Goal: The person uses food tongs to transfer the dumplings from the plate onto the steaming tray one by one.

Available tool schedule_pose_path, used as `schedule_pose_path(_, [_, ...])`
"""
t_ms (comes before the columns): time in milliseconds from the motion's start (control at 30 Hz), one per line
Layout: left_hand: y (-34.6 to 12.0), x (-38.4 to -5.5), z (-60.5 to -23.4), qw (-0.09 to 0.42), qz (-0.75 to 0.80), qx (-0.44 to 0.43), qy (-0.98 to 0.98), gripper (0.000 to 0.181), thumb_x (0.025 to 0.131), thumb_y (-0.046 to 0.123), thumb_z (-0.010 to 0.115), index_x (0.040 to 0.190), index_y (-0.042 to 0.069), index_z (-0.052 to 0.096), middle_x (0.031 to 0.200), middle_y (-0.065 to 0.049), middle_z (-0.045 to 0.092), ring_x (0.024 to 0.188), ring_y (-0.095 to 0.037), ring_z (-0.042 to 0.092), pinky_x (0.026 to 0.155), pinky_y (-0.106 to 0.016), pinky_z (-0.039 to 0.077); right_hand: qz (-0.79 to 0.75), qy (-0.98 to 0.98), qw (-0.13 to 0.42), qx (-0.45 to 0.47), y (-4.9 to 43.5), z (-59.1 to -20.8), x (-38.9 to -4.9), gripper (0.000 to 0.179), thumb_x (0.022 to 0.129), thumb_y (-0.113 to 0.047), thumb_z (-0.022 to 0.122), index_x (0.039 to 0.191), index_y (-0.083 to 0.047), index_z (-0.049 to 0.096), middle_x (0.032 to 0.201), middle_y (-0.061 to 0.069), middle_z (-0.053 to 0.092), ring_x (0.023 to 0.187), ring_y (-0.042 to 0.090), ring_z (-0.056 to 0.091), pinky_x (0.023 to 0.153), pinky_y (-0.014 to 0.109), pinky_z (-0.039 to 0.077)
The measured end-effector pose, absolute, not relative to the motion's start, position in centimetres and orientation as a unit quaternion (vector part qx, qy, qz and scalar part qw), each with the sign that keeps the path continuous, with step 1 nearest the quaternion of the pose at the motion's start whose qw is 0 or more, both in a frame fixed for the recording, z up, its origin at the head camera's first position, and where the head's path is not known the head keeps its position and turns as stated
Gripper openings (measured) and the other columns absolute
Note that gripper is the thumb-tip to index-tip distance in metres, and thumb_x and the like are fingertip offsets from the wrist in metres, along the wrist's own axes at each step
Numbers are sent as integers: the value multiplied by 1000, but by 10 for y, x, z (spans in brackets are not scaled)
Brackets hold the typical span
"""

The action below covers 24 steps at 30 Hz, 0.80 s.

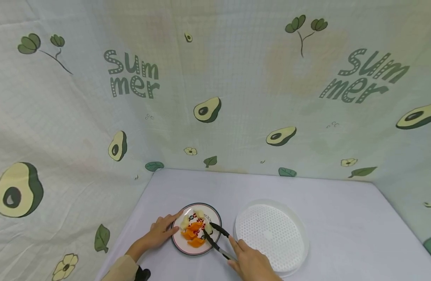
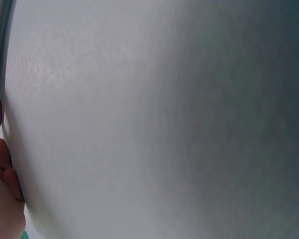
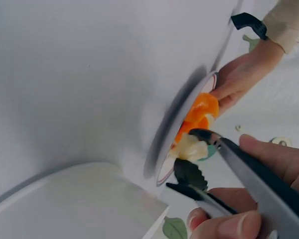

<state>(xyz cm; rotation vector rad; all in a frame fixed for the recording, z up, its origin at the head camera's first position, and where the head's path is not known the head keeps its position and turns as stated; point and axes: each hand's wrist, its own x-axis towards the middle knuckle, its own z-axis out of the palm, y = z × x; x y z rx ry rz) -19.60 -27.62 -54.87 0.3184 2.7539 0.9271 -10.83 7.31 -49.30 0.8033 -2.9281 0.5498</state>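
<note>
A plate (image 1: pixel 187 249) with a dark rim and printed lettering bears orange pieces (image 1: pixel 196 242) and pale yellowish chunks (image 1: pixel 199 214) of food, their exact kind unclear. Along its left rim rests my left hand (image 1: pixel 159 233), thumb and forefinger spread and touching the edge. Several fingers (image 2: pixel 2 154) of that hand show at the edge of the left wrist view, low against the table. My right hand (image 1: pixel 252 260) grips metal tongs (image 3: pixel 254 179) with black tips. Those tips stand apart over the plate's right side, near a pale chunk (image 3: pixel 190 148); whether both touch it I cannot tell.
Right of the plate lies a round white perforated tray (image 1: pixel 268 234) with a raised rim, close to my right hand. The white table (image 1: pixel 328 218) is bordered at the back and sides by an avocado-printed cloth (image 1: pixel 243 128). A black band (image 1: pixel 142 274) is at the left wrist.
</note>
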Motion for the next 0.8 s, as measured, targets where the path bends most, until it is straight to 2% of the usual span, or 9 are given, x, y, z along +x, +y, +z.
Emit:
schedule_pose_path(267, [-277,-195,-550,112,316,101,937,61,99,42,59,154,25,40,135,-8,54,99,-20,37,82,-46,27,207,-938,25,278,78,-487,-110,60,89,-35,74,136,-1,59,91,1,55,55,3,43,45,27,42])
schedule_pose_path(500, [-276,-191,-551,112,312,97,938,61,98,42,60,154,25,42,133,-8,55,98,-20,38,82,-46,27,214,-941,10,262,92,-478,-111,59,91,-38,71,138,-3,58,97,3,57,57,6,47,47,31,44])
schedule_pose_path(700, [-276,-192,-550,111,314,105,937,61,99,43,59,154,24,41,133,-9,54,98,-20,38,80,-45,27,223,-937,30,269,112,-470,-114,61,94,-41,67,140,-2,56,97,-1,56,58,4,45,47,28,42])
schedule_pose_path(800, [-276,-194,-550,108,315,113,936,61,100,43,57,155,23,39,133,-9,54,97,-20,37,78,-43,25,210,-941,45,261,122,-465,-115,60,94,-40,68,140,-3,56,103,3,60,63,9,56,48,30,46])
